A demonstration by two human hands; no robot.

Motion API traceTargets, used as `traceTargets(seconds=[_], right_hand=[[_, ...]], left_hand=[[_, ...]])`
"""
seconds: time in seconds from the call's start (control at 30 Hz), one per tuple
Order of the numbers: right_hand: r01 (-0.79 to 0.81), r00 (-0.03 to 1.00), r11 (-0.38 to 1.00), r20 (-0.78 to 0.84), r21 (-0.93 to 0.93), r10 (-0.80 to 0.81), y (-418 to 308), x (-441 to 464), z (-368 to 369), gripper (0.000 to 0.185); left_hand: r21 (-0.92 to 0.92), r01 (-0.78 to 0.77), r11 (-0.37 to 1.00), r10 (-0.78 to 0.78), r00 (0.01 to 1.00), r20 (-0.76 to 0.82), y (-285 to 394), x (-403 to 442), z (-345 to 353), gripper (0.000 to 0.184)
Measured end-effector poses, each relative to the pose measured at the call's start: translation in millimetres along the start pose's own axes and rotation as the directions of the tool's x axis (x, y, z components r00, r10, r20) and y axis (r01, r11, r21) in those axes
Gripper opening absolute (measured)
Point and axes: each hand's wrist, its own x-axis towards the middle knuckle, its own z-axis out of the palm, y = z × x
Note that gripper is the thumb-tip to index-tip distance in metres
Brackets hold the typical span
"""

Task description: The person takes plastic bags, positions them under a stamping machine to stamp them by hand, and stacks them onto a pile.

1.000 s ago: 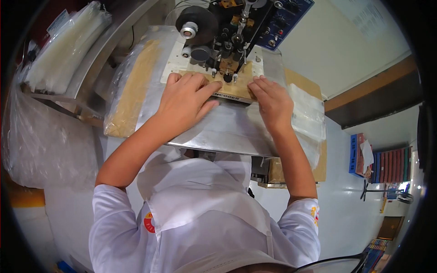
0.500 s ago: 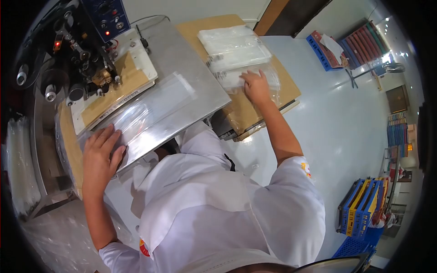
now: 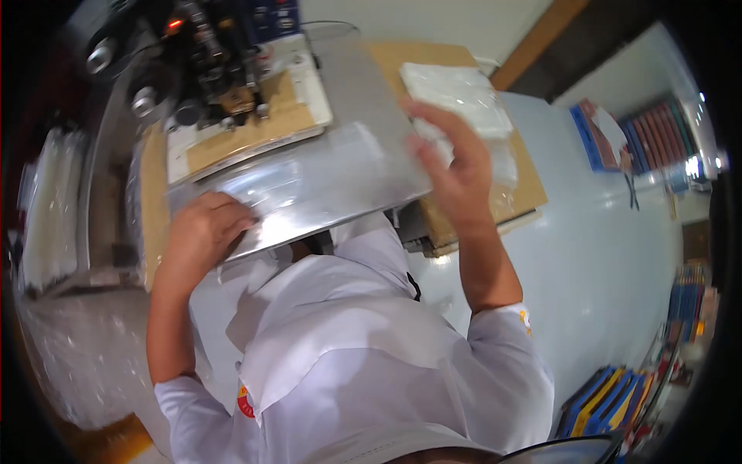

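A clear plastic bag [image 3: 313,166] lies flat across the shiny metal plate [image 3: 348,100]. At the bag's left end, my left hand [image 3: 207,230] rests on the plate with its fingers curled and closed on the plastic. My right hand [image 3: 461,172] is raised at the plate's right edge, blurred by motion; thumb and fingers are apart and I see nothing held between them. Beyond it, a stack of clear plastic bags [image 3: 456,89] sits on a brown cardboard surface [image 3: 525,166], partly hidden by the hand.
A coding machine [image 3: 209,93] with dark rollers, a red light and a taped base [image 3: 255,127] stands behind the plate. More plastic packs [image 3: 54,209] stand at the left. Blue and yellow crates [image 3: 607,402] are on the floor at right.
My right hand has left the bag stack and moved left toward the metal plate. The left hand's fingers have gone from lying flat to curled. The view has shifted.
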Motion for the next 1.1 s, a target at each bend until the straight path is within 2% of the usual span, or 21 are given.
traceTargets(seconds=[0.03, 0.1, 0.17, 0.2, 0.23, 0.27, 0.3, 0.4, 0.47, 0.5, 0.6, 0.63, 0.73, 0.77, 0.83, 0.93, 1.03, 1.1], right_hand=[[0.146, 0.986, 0.987, 0.087, -0.073, -0.140, -25.1, 2.0, 19.3, 0.028], [0.318, 0.915, 0.938, 0.304, -0.140, -0.265, -47.8, 3.6, 44.4, 0.024], [0.374, 0.808, 0.914, 0.538, -0.157, -0.238, -57.6, 7.5, 57.2, 0.024], [0.308, 0.856, 0.949, 0.453, -0.062, -0.249, -65.7, 9.2, 57.5, 0.022], [0.241, 0.899, 0.970, 0.368, 0.041, -0.239, -75.1, 10.5, 53.0, 0.021], [0.168, 0.936, 0.975, 0.287, 0.147, -0.204, -81.3, 9.9, 50.4, 0.019], [0.182, 0.942, 0.961, 0.244, 0.207, -0.231, -82.1, 7.0, 52.0, 0.014], [0.030, 0.982, 0.979, 0.179, 0.200, -0.067, -81.2, -5.3, 63.5, 0.011], [0.148, 0.950, 0.983, 0.259, 0.105, -0.171, -74.9, -6.8, 71.8, 0.011], [0.206, 0.928, 0.977, 0.304, 0.060, -0.215, -73.6, -8.4, 73.3, 0.011], [-0.011, 0.961, 0.984, 0.273, 0.179, -0.039, -74.3, -13.7, 74.0, 0.012], [-0.115, 0.970, 0.950, 0.240, 0.291, 0.044, -77.3, -17.1, 71.4, 0.015], [0.092, 0.960, 0.992, 0.256, 0.087, -0.112, -65.5, -5.7, 63.8, 0.019], [0.228, 0.955, 0.974, 0.199, -0.013, -0.221, -61.5, 1.6, 62.7, 0.021], [0.461, 0.887, 0.857, 0.113, -0.230, -0.447, -52.9, 20.7, 63.4, 0.027], [0.630, 0.770, 0.707, 0.141, -0.323, -0.622, -41.3, 38.8, 68.3, 0.029], [0.662, 0.750, 0.627, 0.354, -0.411, -0.559, -4.4, 32.9, 84.9, 0.028], [0.640, 0.769, 0.633, 0.362, -0.436, -0.527, 9.1, 32.7, 94.2, 0.026]], left_hand=[[0.039, -0.042, 0.998, 0.044, 0.998, -0.050, 10.2, 6.3, -4.6, 0.014], [0.088, -0.079, 0.993, 0.091, 0.985, -0.148, 35.0, 13.4, -17.0, 0.014], [0.106, -0.074, 0.992, 0.099, 0.962, -0.253, 57.2, 17.9, -33.9, 0.012], [-0.120, 0.000, 0.993, -0.036, 0.953, -0.299, 54.6, 12.6, -39.0, 0.011], [-0.345, 0.055, 0.937, -0.173, 0.932, -0.319, 51.5, 7.8, -42.7, 0.010], [-0.558, 0.089, 0.825, -0.304, 0.903, -0.305, 49.2, 3.1, -45.8, 0.010], [-0.634, 0.067, 0.770, -0.321, 0.900, -0.294, 51.0, 1.8, -46.5, 0.008], [-0.769, 0.034, 0.638, -0.371, 0.889, -0.269, 59.9, 1.4, -44.7, 0.009], [-0.553, -0.123, 0.824, -0.050, 0.957, -0.287, 68.1, 10.9, -30.1, 0.012], [-0.434, -0.218, 0.874, 0.111, 0.960, -0.258, 69.9, 12.4, -21.8, 0.014], [-0.666, 0.078, 0.742, -0.269, 0.944, -0.190, 45.6, 5.5, -11.7, 0.018], [-0.747, 0.198, 0.634, -0.475, 0.863, -0.174, 26.9, 6.2, -14.2, 0.015], [-0.770, 0.109, 0.629, -0.423, 0.879, -0.221, 13.2, 1.3, -17.5, 0.011], [-0.717, 0.106, 0.689, -0.437, 0.850, -0.294, 12.6, 2.1, -19.7, 0.012], [-0.593, 0.116, 0.796, -0.440, 0.784, -0.437, 13.4, 6.5, -28.4, 0.016], [-0.418, 0.163, 0.894, -0.361, 0.815, -0.454, -5.0, -2.0, -22.8, 0.020], [-0.234, 0.139, 0.962, -0.233, 0.864, -0.446, -11.0, -2.2, -6.4, 0.023], [-0.141, 0.148, 0.979, -0.196, 0.878, -0.436, -14.7, -1.4, 3.2, 0.025]])
